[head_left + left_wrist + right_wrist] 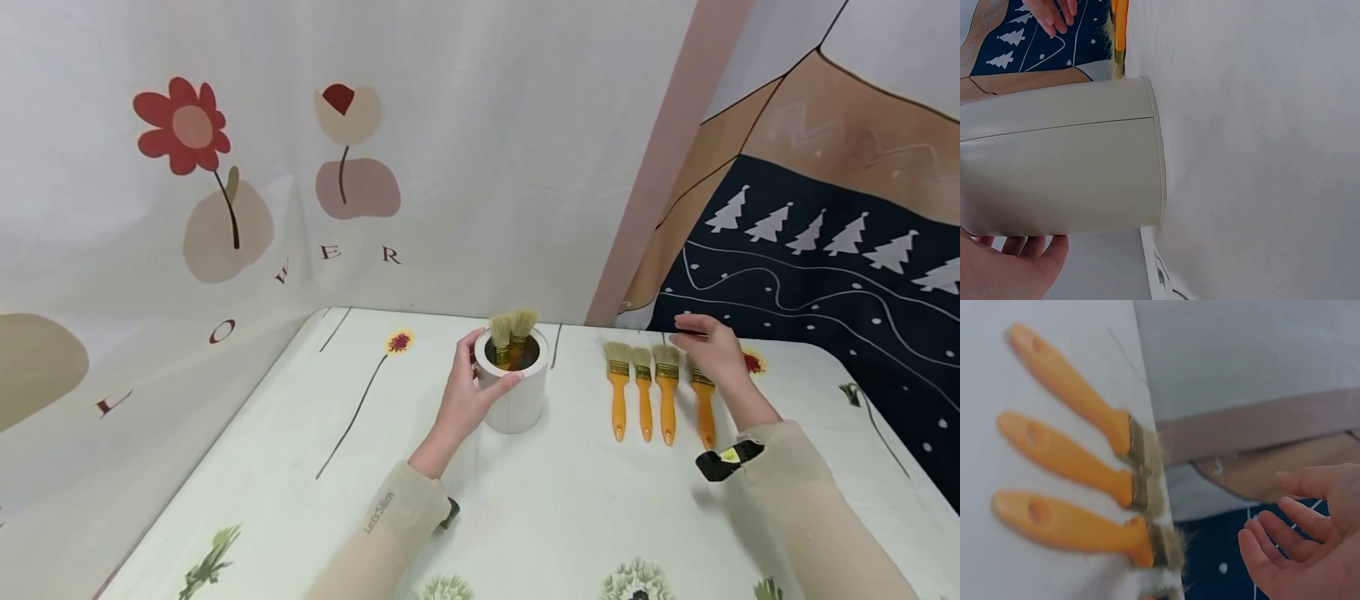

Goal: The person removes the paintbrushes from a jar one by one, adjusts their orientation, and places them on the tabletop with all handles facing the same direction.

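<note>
My left hand (461,404) is curled round the side of a white cylindrical can (514,406), thumb near its rim. The can stands upright on the table, and paintbrushes (501,332) poke out of it with pale bristles up. In the left wrist view, fingers (1054,256) press against the can's smooth wall. Over the right end of a row of paintbrushes hovers my right hand (712,354), its fingers loosely bent with nothing in them. It overlaps the bristle end of the rightmost paintbrush (705,417) in the head view.
Several orange-handled paintbrushes (667,400) lie side by side on the table, bristles pointing to the back edge. A white cloth with printed flowers covers the table (555,517). Behind it hangs a printed curtain (487,167), with a dark tree-patterned part (810,275) at the right.
</note>
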Action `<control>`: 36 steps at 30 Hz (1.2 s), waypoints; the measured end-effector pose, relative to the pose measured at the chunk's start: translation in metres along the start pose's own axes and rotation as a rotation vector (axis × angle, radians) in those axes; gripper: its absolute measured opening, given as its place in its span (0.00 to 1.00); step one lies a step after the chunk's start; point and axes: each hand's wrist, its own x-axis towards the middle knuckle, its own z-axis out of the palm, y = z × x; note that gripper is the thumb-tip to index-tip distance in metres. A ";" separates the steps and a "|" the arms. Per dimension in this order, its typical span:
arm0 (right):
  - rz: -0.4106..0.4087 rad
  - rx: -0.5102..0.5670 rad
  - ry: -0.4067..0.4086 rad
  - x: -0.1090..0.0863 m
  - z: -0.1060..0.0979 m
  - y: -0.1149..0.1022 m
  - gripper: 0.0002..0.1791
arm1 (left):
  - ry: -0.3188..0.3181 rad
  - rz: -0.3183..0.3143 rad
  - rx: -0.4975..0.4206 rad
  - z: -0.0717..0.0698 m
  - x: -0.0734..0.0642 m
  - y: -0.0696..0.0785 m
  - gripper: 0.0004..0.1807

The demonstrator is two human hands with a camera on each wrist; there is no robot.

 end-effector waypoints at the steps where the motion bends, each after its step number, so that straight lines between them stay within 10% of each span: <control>1: -0.014 0.002 -0.008 -0.002 0.001 -0.004 0.27 | -0.001 0.001 -0.002 0.000 0.000 0.000 0.48; 36: -0.206 0.255 -0.291 -0.029 0.058 -0.093 0.27 | -0.001 -0.001 -0.006 0.001 0.002 -0.002 0.48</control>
